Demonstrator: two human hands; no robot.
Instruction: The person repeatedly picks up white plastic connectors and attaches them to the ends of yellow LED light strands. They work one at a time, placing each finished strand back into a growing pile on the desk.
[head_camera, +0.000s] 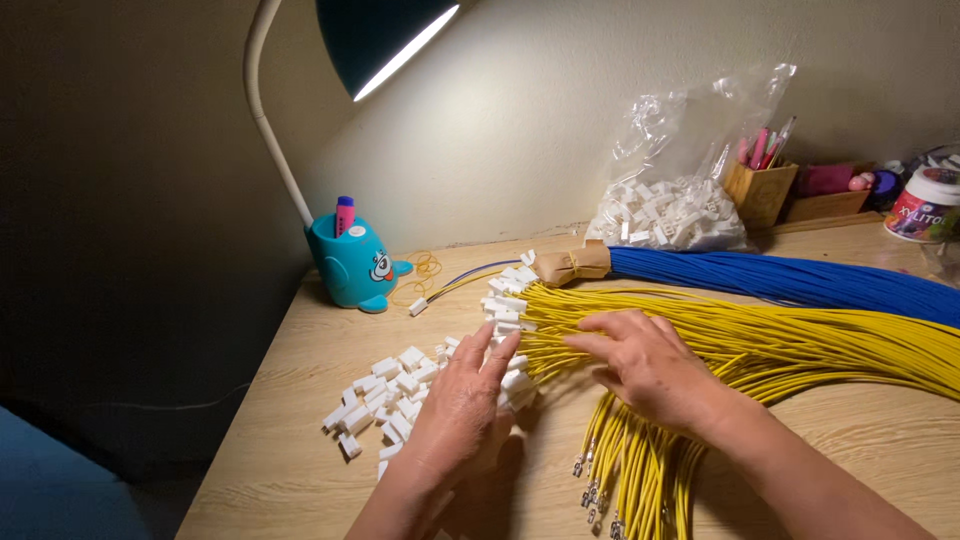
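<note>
My left hand lies flat on the wooden table, fingers spread, over the right edge of a pile of small white plastic connectors. My right hand rests palm down on a thick bundle of yellow wires whose left ends carry white connectors. Its fingers point left toward those ends. More yellow wires with bare metal terminals lie below my right wrist. Neither hand clearly grips anything.
A blue wire bundle wrapped in brown tape lies behind the yellow one. A clear bag of white connectors stands at the wall. A teal lamp base, pen holders and a jar line the back edge.
</note>
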